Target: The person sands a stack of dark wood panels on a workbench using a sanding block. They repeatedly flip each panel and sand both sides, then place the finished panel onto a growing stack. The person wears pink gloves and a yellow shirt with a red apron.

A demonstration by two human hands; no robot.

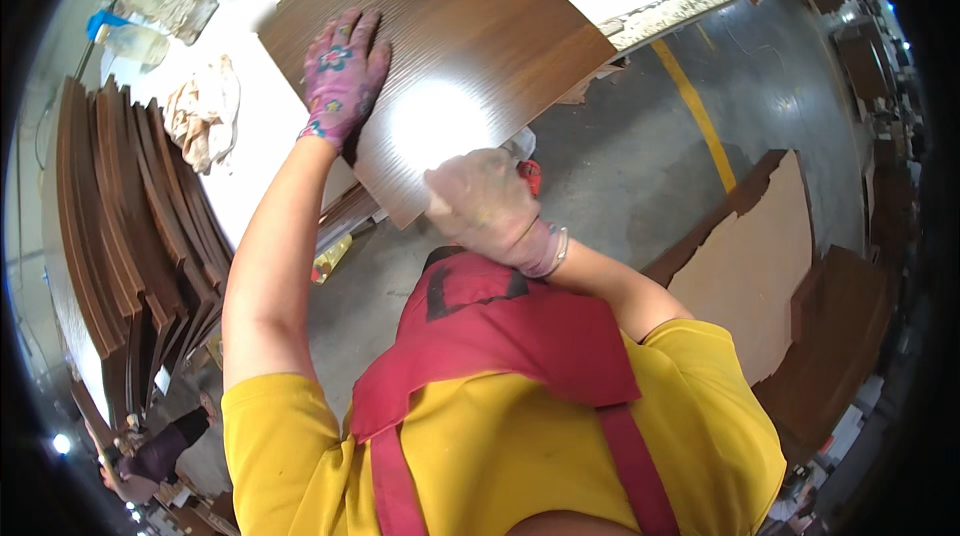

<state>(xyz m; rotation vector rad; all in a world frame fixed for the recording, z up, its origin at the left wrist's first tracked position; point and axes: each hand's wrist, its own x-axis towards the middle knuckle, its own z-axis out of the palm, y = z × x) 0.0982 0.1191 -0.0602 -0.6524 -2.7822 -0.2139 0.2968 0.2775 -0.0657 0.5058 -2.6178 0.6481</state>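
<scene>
My left hand (345, 76), in a purple flowered glove, lies flat on a dark brown wood-grain board (440, 11) near its left edge, with the fingers stretched out. My right hand (485, 204), in a paler, worn glove, is at the board's near right corner, close to my body. Its fingers look curled in, but blur hides what they hold, if anything. A small red object (530, 178) and a clear or whitish piece (520, 144) show just beyond the right hand. Bright glare covers part of the board between my hands.
Curved brown panels (130, 206) stand in a row at the left. A crumpled cloth (202, 111) and a clear bottle (132, 42) with a blue top lie on the white tabletop. Broken boards (755, 256) lean at the right, near a yellow floor line (695, 116). Another person (165, 451) is lower left.
</scene>
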